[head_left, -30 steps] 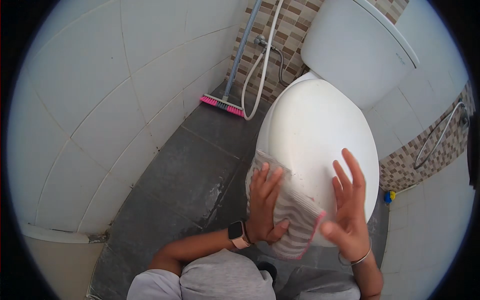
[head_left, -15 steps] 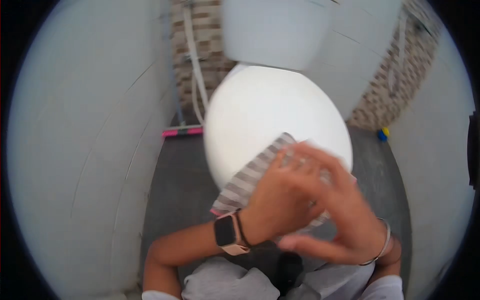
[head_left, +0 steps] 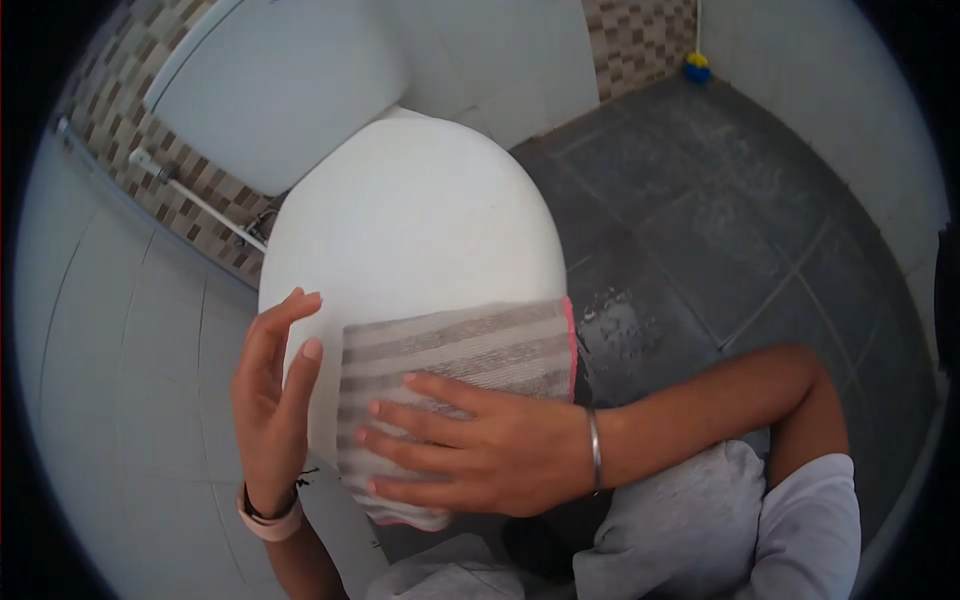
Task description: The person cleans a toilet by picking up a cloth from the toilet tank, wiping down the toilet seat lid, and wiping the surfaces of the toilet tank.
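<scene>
A grey-and-white striped cloth (head_left: pixel 460 345) with a pink edge lies spread over the front part of the closed white toilet lid (head_left: pixel 430 220), its near end hanging over the rim. On top of the cloth my right hand (head_left: pixel 480 445) rests flat, fingers spread, a metal bangle at its wrist. My left hand (head_left: pixel 275 385) is beside the lid's left edge with nothing in it, thumb and fingers apart and slightly curved. Whether it touches the lid I cannot tell. A watch strap (head_left: pixel 272 520) circles the left wrist.
The toilet tank (head_left: pixel 290 80) stands behind the lid, with a pipe (head_left: pixel 215 210) on the wall to its left. Dark floor tiles (head_left: pixel 700 220) with a wet patch (head_left: pixel 620 325) lie to the right. A blue-and-yellow object (head_left: pixel 697 68) sits in the far corner.
My hands, close together over the cloth before, have moved apart. The cloth now lies flatter under my right hand, and my left is at the lid's left side. The view has turned right.
</scene>
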`<state>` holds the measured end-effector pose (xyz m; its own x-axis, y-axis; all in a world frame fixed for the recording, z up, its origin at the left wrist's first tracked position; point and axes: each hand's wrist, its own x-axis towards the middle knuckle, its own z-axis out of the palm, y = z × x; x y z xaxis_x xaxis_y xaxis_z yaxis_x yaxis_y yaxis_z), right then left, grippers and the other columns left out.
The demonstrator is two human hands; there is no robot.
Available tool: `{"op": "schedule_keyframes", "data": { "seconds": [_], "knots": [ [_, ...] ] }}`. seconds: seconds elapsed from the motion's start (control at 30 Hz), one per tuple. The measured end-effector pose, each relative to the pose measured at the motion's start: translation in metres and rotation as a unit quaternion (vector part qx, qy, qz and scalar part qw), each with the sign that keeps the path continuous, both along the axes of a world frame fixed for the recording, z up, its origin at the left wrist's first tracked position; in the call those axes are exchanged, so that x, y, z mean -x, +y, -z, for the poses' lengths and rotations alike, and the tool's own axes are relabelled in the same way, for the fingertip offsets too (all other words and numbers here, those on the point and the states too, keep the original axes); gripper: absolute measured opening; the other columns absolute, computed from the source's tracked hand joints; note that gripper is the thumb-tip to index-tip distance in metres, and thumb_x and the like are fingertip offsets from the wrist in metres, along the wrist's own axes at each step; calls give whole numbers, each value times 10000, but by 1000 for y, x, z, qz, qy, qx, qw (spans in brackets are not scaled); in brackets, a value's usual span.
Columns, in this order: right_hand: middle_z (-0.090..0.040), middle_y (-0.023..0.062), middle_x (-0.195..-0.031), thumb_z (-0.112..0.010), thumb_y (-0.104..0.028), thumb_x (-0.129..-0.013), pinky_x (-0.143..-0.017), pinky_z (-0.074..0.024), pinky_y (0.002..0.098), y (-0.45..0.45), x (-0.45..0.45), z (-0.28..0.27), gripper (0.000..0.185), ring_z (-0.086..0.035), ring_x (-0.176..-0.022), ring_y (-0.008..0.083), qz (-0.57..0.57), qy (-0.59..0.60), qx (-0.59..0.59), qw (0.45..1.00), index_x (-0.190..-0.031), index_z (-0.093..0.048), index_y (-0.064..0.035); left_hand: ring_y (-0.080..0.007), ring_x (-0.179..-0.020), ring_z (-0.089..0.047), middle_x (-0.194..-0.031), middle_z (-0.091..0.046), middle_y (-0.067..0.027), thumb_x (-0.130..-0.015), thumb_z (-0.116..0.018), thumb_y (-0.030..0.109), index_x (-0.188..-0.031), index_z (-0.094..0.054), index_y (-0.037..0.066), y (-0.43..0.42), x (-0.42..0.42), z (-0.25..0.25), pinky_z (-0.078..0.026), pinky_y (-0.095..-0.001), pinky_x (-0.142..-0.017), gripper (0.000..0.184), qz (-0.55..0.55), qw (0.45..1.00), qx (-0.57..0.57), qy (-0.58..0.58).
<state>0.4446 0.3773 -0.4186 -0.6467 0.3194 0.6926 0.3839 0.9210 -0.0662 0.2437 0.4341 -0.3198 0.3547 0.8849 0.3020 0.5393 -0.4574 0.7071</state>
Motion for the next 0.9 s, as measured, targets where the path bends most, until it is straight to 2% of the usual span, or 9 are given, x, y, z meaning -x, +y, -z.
{"op": "schedule_keyframes", "data": {
  "seconds": [0.13, 0.23, 0.33, 0.43, 0.53, 0.63, 0.7, 0.77, 0.9],
  "knots": [
    [-505, 47, -1437, -514, -545, -942, -1149, -287, 543, 6, -27, 22, 510, -444, -1351, 278, -14, 123, -32, 992, -1368, -548, -267, -357, -1357, -450, -1341, -561, -165, -938, -570, 88, -1238, -603, 12, 5, -29, -2, -331, -469, -1117, 311, 40, 990, -67, 115],
    [-513, 8, -1439, -521, -629, -899, -1173, -204, 571, 10, -47, 50, 518, -393, -1390, 282, 99, 222, -59, 968, -1305, -610, -320, -381, -1356, -446, -1357, -552, -179, -918, -595, 106, -1239, -599, 11, 8, -64, -4, -333, -475, -1109, 334, 76, 976, -116, 166],
    [-477, 68, -1476, -522, -581, -927, -1139, -143, 667, 23, -51, 67, 434, -351, -1430, 272, 82, 326, 5, 942, -1290, -609, -360, -407, -1373, -414, -1396, -506, -217, -929, -567, 149, -1287, -550, -15, 12, -89, -6, -327, -490, -1108, 394, 111, 956, -135, 236],
    [-489, 102, -1458, -571, -586, -897, -1173, -129, 610, 32, -57, 60, 450, -287, -1445, 342, 78, 364, 81, 925, -1217, -683, -291, -415, -1389, -378, -1418, -470, -240, -963, -510, 202, -1330, -507, -32, 19, -100, -6, -295, -491, -1125, 436, 122, 955, -125, 240],
    [-486, 147, -1446, -622, -456, -892, -1182, -143, 580, 55, -77, 39, 358, -290, -1438, 378, 79, 402, 168, 897, -1168, -709, -246, -403, -1398, -360, -1423, -462, -233, -991, -462, 215, -1344, -499, -29, 25, -106, -4, -261, -479, -1143, 431, 103, 965, -128, 205],
    [-488, 153, -1442, -671, -373, -862, -1193, -178, 517, 101, -89, 30, 322, -286, -1437, 393, 70, 398, 175, 898, -1124, -725, -193, -379, -1408, -343, -1433, -450, -216, -1018, -407, 211, -1354, -488, -28, 33, -107, -5, -234, -465, -1156, 420, 95, 969, -137, 181],
    [-491, 159, -1437, -684, -357, -858, -1196, -199, 469, 136, -96, 25, 309, -306, -1433, 365, 43, 392, 205, 896, -1093, -730, -163, -361, -1410, -342, -1438, -443, -202, -1030, -379, 203, -1357, -482, -28, 35, -108, -5, -228, -457, -1159, 413, 89, 969, -143, 179],
    [-473, 155, -1454, -679, -358, -857, -1193, -218, 441, 176, -108, 17, 338, -309, -1436, 324, -1, 327, 219, 919, -1124, -722, -155, -333, -1412, -339, -1444, -432, -186, -1040, -374, 213, -1361, -476, -19, 38, -107, -4, -228, -441, -1160, 409, 83, 973, -138, 164],
    [-433, 153, -1491, -642, -365, -872, -1189, -235, 414, 217, -110, 5, 394, -310, -1437, 305, -20, 285, 309, 907, -1209, -693, -167, -302, -1400, -349, -1456, -419, -173, -1048, -375, 229, -1368, -471, -2, 38, -106, -11, -221, -427, -1167, 406, 61, 974, -143, 163]
  ]
}}
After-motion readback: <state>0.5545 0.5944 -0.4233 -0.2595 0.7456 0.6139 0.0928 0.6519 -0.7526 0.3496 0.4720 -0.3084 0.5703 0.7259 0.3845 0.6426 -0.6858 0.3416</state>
